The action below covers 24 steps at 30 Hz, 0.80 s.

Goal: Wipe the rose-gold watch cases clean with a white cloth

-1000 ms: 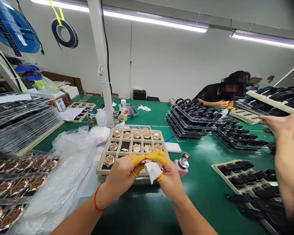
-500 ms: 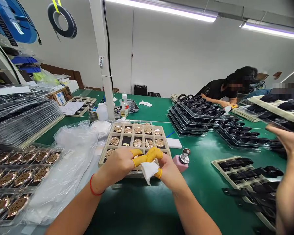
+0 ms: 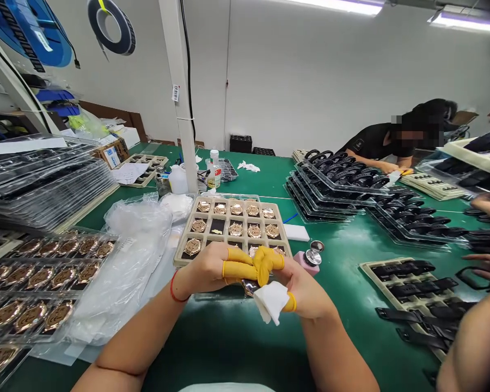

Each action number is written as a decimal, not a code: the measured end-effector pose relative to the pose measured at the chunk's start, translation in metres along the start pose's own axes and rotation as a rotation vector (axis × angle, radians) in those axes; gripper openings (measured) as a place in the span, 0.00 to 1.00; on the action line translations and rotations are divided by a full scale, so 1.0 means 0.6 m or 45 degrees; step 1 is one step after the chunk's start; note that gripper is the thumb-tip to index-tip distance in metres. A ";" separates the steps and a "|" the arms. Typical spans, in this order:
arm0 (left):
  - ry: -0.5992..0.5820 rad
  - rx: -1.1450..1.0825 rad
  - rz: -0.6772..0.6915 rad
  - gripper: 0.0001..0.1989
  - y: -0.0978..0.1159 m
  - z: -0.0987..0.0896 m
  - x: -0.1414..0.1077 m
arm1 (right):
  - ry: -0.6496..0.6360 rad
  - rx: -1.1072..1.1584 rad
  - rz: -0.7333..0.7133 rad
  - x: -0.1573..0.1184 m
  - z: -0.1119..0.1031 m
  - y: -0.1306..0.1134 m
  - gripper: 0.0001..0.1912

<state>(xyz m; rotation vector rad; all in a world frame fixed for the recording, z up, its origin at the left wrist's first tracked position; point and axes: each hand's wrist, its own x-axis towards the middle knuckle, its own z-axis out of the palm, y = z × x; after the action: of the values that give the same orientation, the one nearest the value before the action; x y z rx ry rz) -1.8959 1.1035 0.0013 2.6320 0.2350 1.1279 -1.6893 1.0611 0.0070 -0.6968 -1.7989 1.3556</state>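
In front of the compartment tray [image 3: 179,256], my left hand [image 3: 218,268], in yellow finger cots, is closed on a watch case [image 3: 250,287]. Only its dark, shiny edge shows below the fingers. My right hand [image 3: 300,286] presses its covered fingertips against the same case and pinches a folded white wipe [image 3: 271,301] beneath it. Gold-rimmed watch cases [image 3: 236,229] fill most of the tray's visible compartments; one in the second row holds just a small yellowish piece [image 3: 216,231]. My hands hide part of the front row.
Right of the tray stand a pink pump bottle [image 3: 308,260] and a white block [image 3: 296,233]. Plastic bags [image 3: 122,272] and trays of watch cases [image 3: 36,275] lie left. Stacked strap trays [image 3: 335,185] stand right. A co-worker's arm [image 3: 479,326] reaches in; another person [image 3: 375,142] sits beyond.
My hands, with the watch case and wipe, are lower and nearer me, and the case's edge shows more. The view has shifted left. The neighbour's lifted strap tray has moved towards the right edge.
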 end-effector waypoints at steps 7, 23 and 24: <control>0.460 -0.803 -0.203 0.09 0.002 0.076 -0.002 | -0.043 0.077 -0.163 -0.007 0.002 -0.009 0.11; 0.121 0.126 -0.721 0.05 0.020 0.067 0.007 | 0.810 -0.350 -0.300 0.041 0.037 0.055 0.10; 0.090 0.351 -0.663 0.08 0.018 0.068 0.004 | 0.813 -0.189 -0.200 0.045 0.036 0.057 0.08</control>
<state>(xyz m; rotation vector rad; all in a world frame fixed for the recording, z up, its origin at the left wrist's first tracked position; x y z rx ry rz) -1.8641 1.0865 -0.0210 2.5163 1.0867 1.0584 -1.7229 1.0805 -0.0221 -0.9215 -1.4023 0.7760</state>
